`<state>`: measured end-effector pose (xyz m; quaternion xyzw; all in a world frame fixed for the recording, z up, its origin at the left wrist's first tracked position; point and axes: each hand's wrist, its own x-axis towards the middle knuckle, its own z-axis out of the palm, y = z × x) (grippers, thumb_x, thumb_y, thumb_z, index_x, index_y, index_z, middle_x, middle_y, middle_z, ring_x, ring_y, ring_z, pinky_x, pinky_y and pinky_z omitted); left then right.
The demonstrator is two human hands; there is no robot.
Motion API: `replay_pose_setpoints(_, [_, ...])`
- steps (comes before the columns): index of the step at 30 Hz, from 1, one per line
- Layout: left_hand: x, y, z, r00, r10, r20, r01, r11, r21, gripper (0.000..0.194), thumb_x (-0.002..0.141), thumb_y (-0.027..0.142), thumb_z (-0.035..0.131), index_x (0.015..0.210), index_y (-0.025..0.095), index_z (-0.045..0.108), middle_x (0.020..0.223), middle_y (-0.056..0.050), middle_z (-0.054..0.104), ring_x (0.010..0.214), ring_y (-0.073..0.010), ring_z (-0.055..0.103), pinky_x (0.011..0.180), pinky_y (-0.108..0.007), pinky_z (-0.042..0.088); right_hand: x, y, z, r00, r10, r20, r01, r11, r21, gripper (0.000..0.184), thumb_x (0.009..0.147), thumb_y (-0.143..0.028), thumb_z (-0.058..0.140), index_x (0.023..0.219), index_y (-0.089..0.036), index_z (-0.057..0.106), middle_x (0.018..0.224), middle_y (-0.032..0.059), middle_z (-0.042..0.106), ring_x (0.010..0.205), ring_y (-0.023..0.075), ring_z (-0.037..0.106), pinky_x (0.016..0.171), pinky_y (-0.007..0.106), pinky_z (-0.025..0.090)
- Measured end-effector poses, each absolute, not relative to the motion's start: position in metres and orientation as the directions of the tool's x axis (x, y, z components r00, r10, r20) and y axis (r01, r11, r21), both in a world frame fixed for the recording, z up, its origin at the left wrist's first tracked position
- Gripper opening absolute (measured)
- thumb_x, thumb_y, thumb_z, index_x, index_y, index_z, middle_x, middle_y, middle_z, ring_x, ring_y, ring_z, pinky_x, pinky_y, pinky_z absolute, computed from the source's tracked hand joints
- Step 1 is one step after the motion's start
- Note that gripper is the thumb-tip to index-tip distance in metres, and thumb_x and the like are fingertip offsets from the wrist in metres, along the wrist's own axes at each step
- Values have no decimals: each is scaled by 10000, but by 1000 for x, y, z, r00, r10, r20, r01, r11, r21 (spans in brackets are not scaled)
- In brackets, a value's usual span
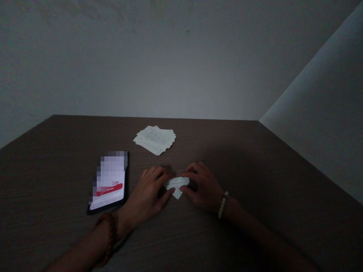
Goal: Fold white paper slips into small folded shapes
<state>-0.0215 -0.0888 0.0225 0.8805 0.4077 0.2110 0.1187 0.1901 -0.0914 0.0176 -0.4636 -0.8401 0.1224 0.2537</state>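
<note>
Two hands (153, 190) (204, 186) pinching one folded paper (177, 184), one phone (109, 181), one paper stack (155, 139)

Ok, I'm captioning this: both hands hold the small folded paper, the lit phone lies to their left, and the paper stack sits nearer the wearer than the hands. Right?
Not quite: the head view shows the paper stack farther away, not nearer. The left hand and right hand do hold the small folded paper, and the lit phone lies to their left.

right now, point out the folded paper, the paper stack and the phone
folded paper (177, 183), head view, upper middle
paper stack (156, 139), head view, top sheet
phone (112, 194), head view, lower screen
</note>
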Motion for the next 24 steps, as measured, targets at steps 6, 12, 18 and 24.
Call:
replay_pose_setpoints(6, [-24, -87, 20, 551, 785, 283, 623, -613, 485, 129, 839, 219, 570, 967, 214, 565, 944, -30, 587, 896, -217, 517, 801, -385, 383, 189, -90, 14, -427, 843, 329, 679, 538, -499, 190, 741, -209, 717, 898, -193, 611, 936, 34, 604, 908, 199, 502, 849, 349, 387])
replay_pose_setpoints(12, [-25, -85, 18, 553, 781, 288, 598, -614, 516, 137, 835, 216, 568, 970, 217, 596, 915, -33, 619, 884, -219, 539, 792, -393, 401, 189, -87, 9, -442, 837, 321, 661, 546, -514, 124, 779, -186, 691, 889, -198, 634, 885, 17, 652, 849, 186, 523, 801, 336, 384])
replay_pose_setpoints(18, [-24, -82, 16, 556, 769, 315, 610, -635, 474, 109, 844, 235, 570, 916, 216, 649, 895, -37, 641, 859, -220, 551, 773, -396, 407, 188, -85, 6, -468, 823, 322, 657, 568, -496, 82, 810, -193, 659, 888, -208, 677, 855, 20, 642, 843, 176, 524, 795, 328, 393])
replay_pose_setpoints(24, [-24, -80, 13, 557, 770, 312, 626, -636, 451, 110, 858, 263, 570, 871, 215, 668, 866, -37, 642, 840, -219, 548, 748, -390, 401, 185, -82, 6, -465, 825, 321, 668, 564, -486, 54, 805, -250, 663, 811, -196, 669, 804, 17, 640, 800, 174, 521, 774, 328, 391])
